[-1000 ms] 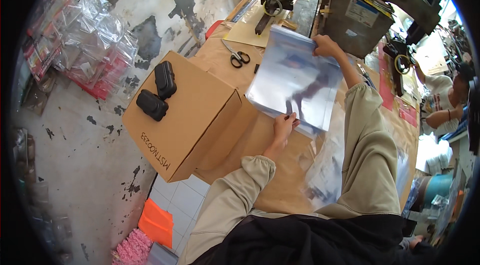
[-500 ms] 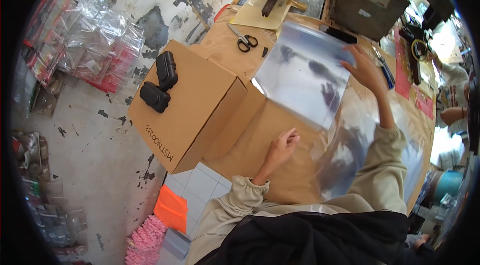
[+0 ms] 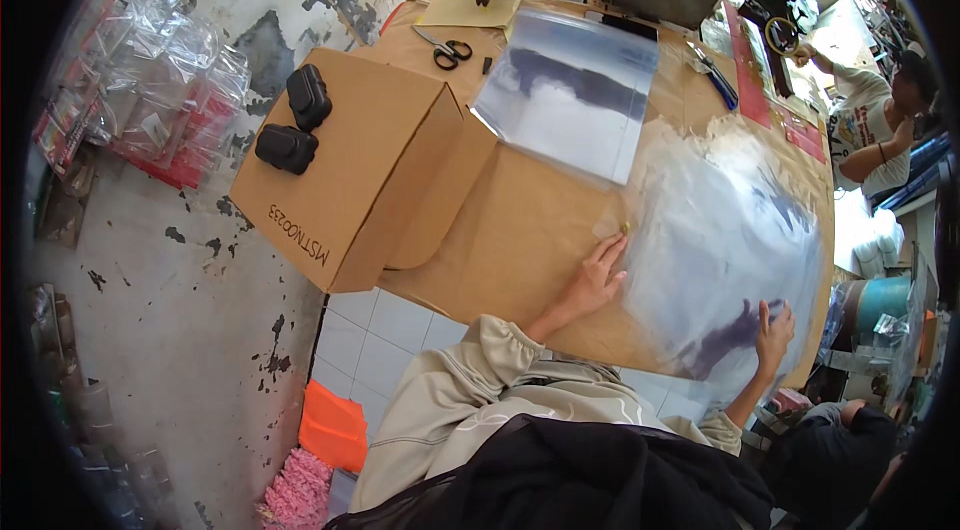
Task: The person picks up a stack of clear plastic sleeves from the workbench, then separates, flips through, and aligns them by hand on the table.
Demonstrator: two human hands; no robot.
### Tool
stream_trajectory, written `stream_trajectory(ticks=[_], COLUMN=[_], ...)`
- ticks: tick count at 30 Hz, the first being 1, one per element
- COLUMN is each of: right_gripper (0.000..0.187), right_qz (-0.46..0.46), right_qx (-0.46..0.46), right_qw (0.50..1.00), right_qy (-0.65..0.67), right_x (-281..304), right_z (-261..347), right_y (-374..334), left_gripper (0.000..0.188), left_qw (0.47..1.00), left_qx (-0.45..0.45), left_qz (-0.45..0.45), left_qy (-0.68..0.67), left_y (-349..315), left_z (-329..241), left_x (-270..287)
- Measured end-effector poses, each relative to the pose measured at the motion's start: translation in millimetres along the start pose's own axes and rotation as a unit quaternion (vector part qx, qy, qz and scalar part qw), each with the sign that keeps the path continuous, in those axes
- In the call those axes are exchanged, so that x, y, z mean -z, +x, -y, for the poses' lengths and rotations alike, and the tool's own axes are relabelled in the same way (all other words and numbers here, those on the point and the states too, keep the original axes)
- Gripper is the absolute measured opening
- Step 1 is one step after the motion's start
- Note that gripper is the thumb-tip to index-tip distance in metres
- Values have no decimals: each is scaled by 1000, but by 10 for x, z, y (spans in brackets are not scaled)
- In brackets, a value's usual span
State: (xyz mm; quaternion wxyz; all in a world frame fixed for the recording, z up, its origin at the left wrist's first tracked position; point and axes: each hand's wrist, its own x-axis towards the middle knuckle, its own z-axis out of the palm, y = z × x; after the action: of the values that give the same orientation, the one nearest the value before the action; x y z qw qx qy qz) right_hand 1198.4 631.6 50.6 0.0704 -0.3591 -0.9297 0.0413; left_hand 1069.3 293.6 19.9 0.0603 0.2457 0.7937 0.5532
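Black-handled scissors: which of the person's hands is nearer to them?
Left. The left hand is below and right of the black-handled scissors in the picture; the right hand, at the clear plastic sheeting, is farther below and right.

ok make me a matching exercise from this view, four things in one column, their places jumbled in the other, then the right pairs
Things
1. scissors
2. blue-handled tool
3. black cases
4. right hand

Places
A. on top of the cardboard box
B. at the larger spread of clear plastic
C. on the brown-covered table, left of the smaller clear plastic stack
D. beside the long red strip

Pairs
1-C, 2-D, 3-A, 4-B
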Motion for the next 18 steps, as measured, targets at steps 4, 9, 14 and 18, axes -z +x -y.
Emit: stream_trajectory(ticks=[4,9,14,18], right_gripper=[58,33,27,24], right_qz=[-71,-29,13,51], right_qx=[44,201,317,284], right_qw=[996,935,861,860], right_qy=[-8,289,398,421], right_x=[196,268,-62,-169], right_z=[771,1871,2752,2805], right_y=[-62,47,82,96], left_gripper=[46,40,36,33], left_qw=[992,981,913,907], left_qx=[73,74,-168,-151], left_qz=[68,56,-118,-36], left_qy=[-72,172,352,392], left_y=[-6,369,1041,1166], left_z=[-145,-164,194,320], left_x=[216,543,590,577])
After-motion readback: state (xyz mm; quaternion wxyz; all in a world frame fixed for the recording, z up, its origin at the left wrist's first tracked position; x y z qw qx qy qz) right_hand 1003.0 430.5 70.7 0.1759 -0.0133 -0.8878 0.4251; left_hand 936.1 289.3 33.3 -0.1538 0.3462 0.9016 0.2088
